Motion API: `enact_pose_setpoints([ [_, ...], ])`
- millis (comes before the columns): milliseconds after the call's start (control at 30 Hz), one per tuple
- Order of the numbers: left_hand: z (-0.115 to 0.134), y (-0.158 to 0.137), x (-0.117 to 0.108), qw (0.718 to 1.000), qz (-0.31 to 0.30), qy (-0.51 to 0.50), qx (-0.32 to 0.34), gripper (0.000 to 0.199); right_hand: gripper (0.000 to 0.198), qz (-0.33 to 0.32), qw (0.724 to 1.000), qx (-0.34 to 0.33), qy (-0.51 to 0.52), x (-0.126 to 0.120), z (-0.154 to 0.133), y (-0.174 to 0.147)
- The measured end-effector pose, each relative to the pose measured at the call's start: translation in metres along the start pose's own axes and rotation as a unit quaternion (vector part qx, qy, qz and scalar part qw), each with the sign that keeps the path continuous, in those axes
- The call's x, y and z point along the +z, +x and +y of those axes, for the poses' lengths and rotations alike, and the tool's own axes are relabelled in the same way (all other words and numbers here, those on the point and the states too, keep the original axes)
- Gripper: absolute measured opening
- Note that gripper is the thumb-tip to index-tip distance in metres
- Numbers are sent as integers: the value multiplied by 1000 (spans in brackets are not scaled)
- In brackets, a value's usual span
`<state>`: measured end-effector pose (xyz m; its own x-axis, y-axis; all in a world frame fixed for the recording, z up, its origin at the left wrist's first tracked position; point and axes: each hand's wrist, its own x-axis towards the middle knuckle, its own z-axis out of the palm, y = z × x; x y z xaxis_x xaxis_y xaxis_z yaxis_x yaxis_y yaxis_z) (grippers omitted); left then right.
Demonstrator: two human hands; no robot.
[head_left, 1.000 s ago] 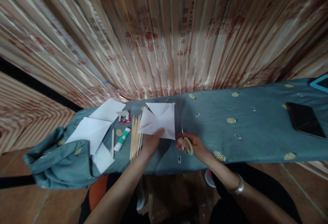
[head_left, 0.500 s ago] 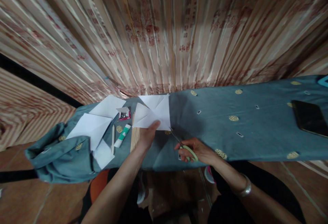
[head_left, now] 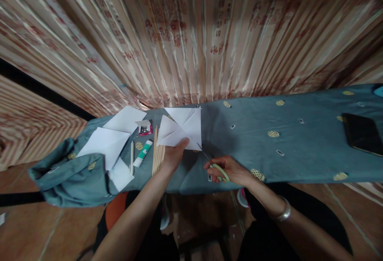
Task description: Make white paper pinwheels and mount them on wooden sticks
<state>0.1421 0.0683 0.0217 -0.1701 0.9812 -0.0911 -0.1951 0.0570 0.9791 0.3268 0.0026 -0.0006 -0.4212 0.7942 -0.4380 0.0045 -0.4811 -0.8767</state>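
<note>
1 teal cloth [head_left: 251,145] beneath scissors [head_left: 222,170], curtain [head_left: 191,65] behind

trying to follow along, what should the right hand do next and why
Probably snip inward with the green-handled metal scissors: a blade shows at the near right corner of the square white paper, which the left hand holds.

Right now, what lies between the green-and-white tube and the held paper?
In the head view, wooden sticks lie there, between the tube and the held paper.

Green-handled scissors [head_left: 220,168] swung leftward from beside the white paper [head_left: 193,127], tips now over its near right corner
</note>
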Motion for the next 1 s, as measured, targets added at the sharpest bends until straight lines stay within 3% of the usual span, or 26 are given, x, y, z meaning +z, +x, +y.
enact_pose_setpoints([
  [433, -9, 5, -4, 999, -24, 21, 19, 44, 54, 5, 1000, 23, -4, 2, -6, 0],
  [1000, -9, 4, -4, 999, -23, 35, 19, 44, 53, 5, 1000, 17, -20, 2, -5, -1],
])
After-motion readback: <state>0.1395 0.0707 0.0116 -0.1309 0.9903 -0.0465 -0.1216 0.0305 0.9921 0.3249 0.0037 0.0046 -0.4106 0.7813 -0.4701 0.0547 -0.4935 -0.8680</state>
